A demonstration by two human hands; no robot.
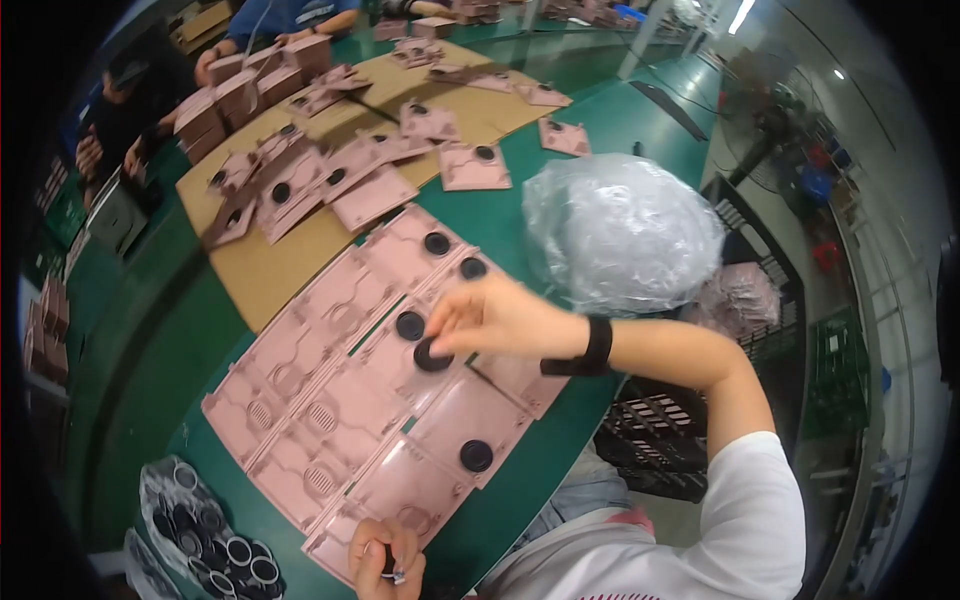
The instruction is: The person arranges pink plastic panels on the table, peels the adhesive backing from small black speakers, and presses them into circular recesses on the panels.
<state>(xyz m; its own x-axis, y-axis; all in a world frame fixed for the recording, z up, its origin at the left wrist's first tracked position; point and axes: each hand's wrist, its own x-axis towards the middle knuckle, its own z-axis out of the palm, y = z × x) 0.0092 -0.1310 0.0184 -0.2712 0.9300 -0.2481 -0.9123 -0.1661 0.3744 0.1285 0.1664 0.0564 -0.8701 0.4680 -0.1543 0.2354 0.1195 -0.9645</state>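
My right hand (495,318) reaches in from the right, a black band on its wrist. Its fingers pinch a black round disc (432,355) over one of the pink plastic panels (345,400), which lie side by side in rows. I cannot tell whether this disc touches the panel. Other black discs (475,456) sit on several panels, and another disc (410,324) is just beside my fingers. At the lower edge, my left hand (388,560) is closed around a dark round piece (389,562) with a pale edge, partly hidden by the fingers, near the closest panel.
A plastic bag of black discs and rings (205,530) lies at the lower left. On the green table (545,440) rests a large, clear bulging bag (625,235). Farther off, more pink panels cover a brown cardboard sheet (235,285). Black crates (655,440) stand at the right; other people work beyond.
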